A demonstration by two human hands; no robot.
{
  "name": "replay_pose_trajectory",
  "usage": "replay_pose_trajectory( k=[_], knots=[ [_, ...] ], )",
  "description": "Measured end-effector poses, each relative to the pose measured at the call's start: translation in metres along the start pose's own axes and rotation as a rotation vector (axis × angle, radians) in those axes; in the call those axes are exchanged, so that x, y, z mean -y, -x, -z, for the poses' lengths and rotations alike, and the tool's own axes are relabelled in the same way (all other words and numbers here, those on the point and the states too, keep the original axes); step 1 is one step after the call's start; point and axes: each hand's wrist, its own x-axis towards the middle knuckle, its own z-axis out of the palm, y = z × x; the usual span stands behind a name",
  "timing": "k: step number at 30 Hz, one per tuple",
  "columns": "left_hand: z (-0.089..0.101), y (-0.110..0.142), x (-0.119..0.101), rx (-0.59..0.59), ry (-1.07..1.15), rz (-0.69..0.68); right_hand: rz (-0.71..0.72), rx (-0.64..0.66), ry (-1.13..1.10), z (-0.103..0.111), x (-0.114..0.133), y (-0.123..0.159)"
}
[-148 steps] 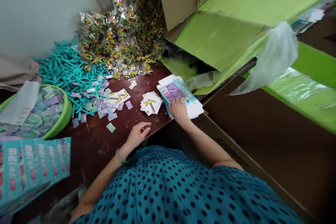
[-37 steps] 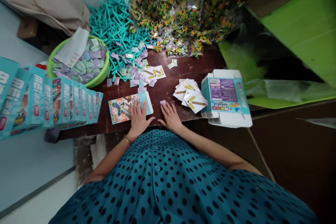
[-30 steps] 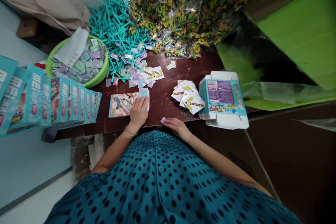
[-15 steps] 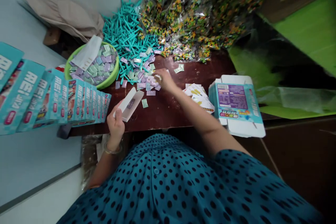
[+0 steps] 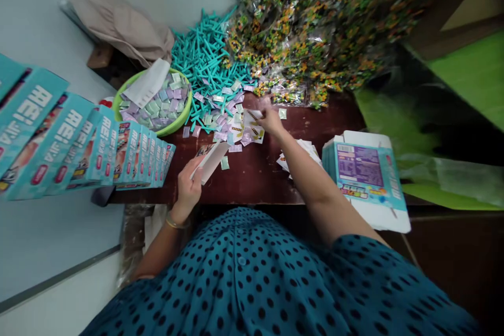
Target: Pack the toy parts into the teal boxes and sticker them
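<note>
My left hand (image 5: 189,188) grips a small open cardboard box (image 5: 214,160), its pale inside turned to the right and its printed side to the left. Over the loose sachets, the fingers of my right hand (image 5: 271,122) pinch the edge of a white printed sheet (image 5: 255,132) with yellow and checkered marks. Small purple and green sachets (image 5: 235,148) lie around and partly under that sheet. One green sachet (image 5: 224,163) rests just right of the box. Whether anything is inside the box cannot be seen from this angle.
A green basin (image 5: 185,115) of sachets stands at left, beside a row of turquoise boxes (image 5: 104,142). Behind are a heap of turquoise sticks (image 5: 205,58) and bags of colourful pieces (image 5: 299,37). More printed sheets (image 5: 309,150) and flattened boxes (image 5: 360,170) lie at right.
My right hand has shifted right and now has the printed sheet at its edge, more of it uncovered. The box in my left hand has turned, hiding its inside. The whole view has shifted slightly.
</note>
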Motion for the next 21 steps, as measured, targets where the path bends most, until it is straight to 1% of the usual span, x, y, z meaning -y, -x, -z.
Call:
replay_pose_trajectory(
  k=[2,3,4,5,6,8,10,11,12,13,15,16,18,19,20,21],
  knots=[
    [0.001,-0.006,0.000,-0.041,0.029,0.048,0.019,-0.077,-0.347,0.012,-0.001,0.021],
    [0.001,-0.009,-0.001,-0.063,0.045,0.083,0.056,-0.104,-0.529,0.019,0.002,0.036],
    [0.001,-0.013,-0.002,-0.087,0.060,0.122,0.107,-0.121,-0.669,0.026,0.007,0.052],
    [0.002,-0.016,-0.002,-0.110,0.074,0.161,0.168,-0.129,-0.740,0.035,0.014,0.069],
    [0.002,-0.019,-0.003,-0.128,0.086,0.197,0.235,-0.137,-0.754,0.045,0.022,0.085],
    [0.003,-0.024,-0.004,-0.149,0.103,0.245,0.376,-0.156,-0.675,0.065,0.041,0.115],
    [0.002,-0.027,-0.007,-0.142,0.106,0.257,0.536,-0.186,-0.515,0.082,0.063,0.135],
    [0.002,-0.028,-0.008,-0.128,0.102,0.253,0.622,-0.199,-0.412,0.086,0.075,0.142],
    [0.000,-0.029,-0.010,-0.111,0.100,0.244,0.707,-0.198,-0.299,0.085,0.087,0.148],
    [-0.002,-0.029,-0.013,-0.090,0.099,0.225,0.786,-0.178,-0.183,0.081,0.098,0.152],
    [-0.007,-0.031,-0.018,-0.053,0.094,0.162,0.916,-0.091,0.013,0.059,0.120,0.158],
    [-0.009,-0.032,-0.020,-0.046,0.088,0.123,0.975,-0.030,0.065,0.045,0.128,0.160],
    [-0.012,-0.034,-0.022,-0.047,0.073,0.070,1.072,0.065,0.047,0.018,0.134,0.156],
    [-0.011,-0.035,-0.023,-0.058,0.064,0.063,1.105,0.090,-0.010,0.008,0.131,0.148],
    [-0.010,-0.035,-0.023,-0.074,0.055,0.067,1.105,0.088,-0.083,0.003,0.123,0.136],
    [-0.007,-0.035,-0.023,-0.093,0.041,0.071,1.054,0.059,-0.145,0.003,0.110,0.120]
  ],
)
